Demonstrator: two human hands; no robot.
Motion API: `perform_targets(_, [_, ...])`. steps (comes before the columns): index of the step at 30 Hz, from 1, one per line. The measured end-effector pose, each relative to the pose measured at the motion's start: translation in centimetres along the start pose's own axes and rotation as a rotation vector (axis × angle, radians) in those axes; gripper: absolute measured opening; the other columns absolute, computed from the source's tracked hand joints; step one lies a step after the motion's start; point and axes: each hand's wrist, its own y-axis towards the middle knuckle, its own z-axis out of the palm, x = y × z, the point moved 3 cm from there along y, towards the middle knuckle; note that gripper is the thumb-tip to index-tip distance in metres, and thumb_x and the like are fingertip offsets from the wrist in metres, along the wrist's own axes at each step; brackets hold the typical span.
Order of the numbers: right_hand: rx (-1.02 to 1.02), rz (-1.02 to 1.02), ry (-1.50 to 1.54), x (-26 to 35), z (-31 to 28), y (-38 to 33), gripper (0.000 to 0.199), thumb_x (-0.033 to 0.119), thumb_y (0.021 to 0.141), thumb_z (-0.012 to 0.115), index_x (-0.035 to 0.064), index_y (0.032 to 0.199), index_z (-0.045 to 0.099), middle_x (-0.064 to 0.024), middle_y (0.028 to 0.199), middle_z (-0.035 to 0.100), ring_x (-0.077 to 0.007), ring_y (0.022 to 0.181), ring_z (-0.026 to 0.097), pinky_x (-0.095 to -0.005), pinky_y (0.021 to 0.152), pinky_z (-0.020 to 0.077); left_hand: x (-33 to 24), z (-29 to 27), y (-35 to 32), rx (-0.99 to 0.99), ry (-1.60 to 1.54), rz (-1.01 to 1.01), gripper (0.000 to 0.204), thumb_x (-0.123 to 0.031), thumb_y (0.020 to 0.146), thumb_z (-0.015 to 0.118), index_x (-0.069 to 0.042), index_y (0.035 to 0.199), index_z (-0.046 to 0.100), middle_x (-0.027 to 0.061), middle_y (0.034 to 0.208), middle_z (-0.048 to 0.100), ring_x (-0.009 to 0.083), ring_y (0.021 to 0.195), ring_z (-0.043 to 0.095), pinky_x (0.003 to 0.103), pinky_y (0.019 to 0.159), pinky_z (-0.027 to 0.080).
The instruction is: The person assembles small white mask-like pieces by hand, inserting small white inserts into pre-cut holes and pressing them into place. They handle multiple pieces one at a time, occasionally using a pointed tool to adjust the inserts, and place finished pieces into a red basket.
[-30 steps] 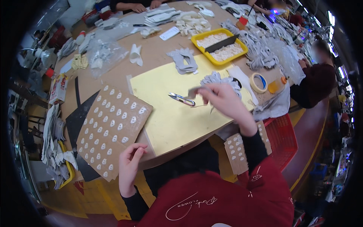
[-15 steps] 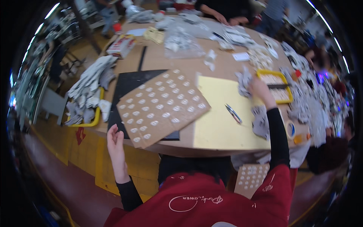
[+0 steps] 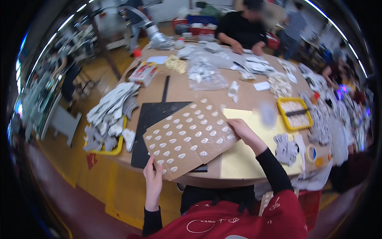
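Observation:
A brown cardboard sheet (image 3: 187, 137) with rows of small white oval pieces lies slanted over a black mat (image 3: 145, 119). My left hand (image 3: 153, 181) pinches its near-left edge, thumb toward the top face. At the sheet's right corner my right hand (image 3: 243, 130) grips the edge, the fingers partly hidden. Just beyond that hand, a small greyish piece (image 3: 267, 114) shows as a blur above a pale yellow sheet (image 3: 242, 159). A grey glove (image 3: 285, 150) rests on the yellow sheet's right side.
A yellow tray (image 3: 294, 126) of small pale pieces holds a dark bar across it. Gloves overflow a yellow basket (image 3: 119, 147) at left. A tape roll (image 3: 311, 152) sits near the right edge. Plastic bags (image 3: 205, 71) lie farther back, where another person (image 3: 242, 34) works.
My right hand has left the grey piece near the yellow tray and come back to the cardboard's right corner. My left hand has closed on its near-left edge. The whole view has shifted.

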Motion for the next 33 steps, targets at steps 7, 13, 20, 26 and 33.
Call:
perform_targets(7, [-0.090,-0.249,0.228,1.6,-0.6,-3.6,0.031,0.023,0.102,0.052,0.0021,0.119,0.068,-0.0048,0.105,0.071,-0.0118,0.093,0.065,-0.0285,0.085,0.0511,-1.4,-0.4,0.1,-0.116,-0.423,-0.084,0.054,-0.031,0.107,0.047,-0.003,0.151,0.035,0.0156,0.151,0.043,0.0245,0.141,0.039,0.036,0.116,0.029])
perform_targets(13, [-0.700,-0.501,0.587,-3.8,-9.8,-17.6,0.032,0.025,0.100,0.057,0.0002,0.118,0.067,-0.0041,0.111,0.069,-0.0118,0.103,0.060,-0.0284,0.093,0.0464,3.6,-6.0,7.8,-0.192,-0.273,-0.017,0.063,-0.047,0.099,0.054,-0.015,0.151,0.037,0.0039,0.151,0.045,0.0241,0.137,0.041,0.045,0.114,0.024])
perform_targets(20, [-1.341,-0.726,0.906,-17.4,-13.3,-42.0,0.035,0.022,0.103,0.051,0.0020,0.130,0.060,-0.0080,0.127,0.066,-0.0171,0.116,0.061,-0.0340,0.103,0.0452,-7.5,-0.8,7.5,-0.139,-0.353,0.235,0.050,-0.036,0.104,0.049,-0.007,0.144,0.045,0.0080,0.139,0.055,0.0217,0.129,0.047,0.036,0.109,0.031])
perform_targets(26, [-1.914,-0.666,1.075,-32.0,-6.9,-57.7,0.041,0.023,0.107,0.041,0.0022,0.142,0.048,-0.0118,0.137,0.058,-0.0254,0.126,0.056,-0.0412,0.109,0.0430,-13.6,7.4,8.7,0.089,-0.434,0.375,0.044,-0.031,0.105,0.048,-0.002,0.138,0.049,0.0107,0.134,0.059,0.0204,0.124,0.052,0.034,0.102,0.038])
perform_targets(33, [-2.363,-0.546,1.127,-45.4,-2.6,-61.3,0.038,0.019,0.109,0.033,0.0067,0.143,0.045,-0.0118,0.141,0.053,-0.0265,0.125,0.056,-0.0456,0.105,0.0463,-17.2,13.7,7.5,0.268,-0.441,0.428,0.043,-0.026,0.107,0.045,0.000,0.141,0.044,0.0113,0.137,0.059,0.0206,0.123,0.054,0.031,0.101,0.038])
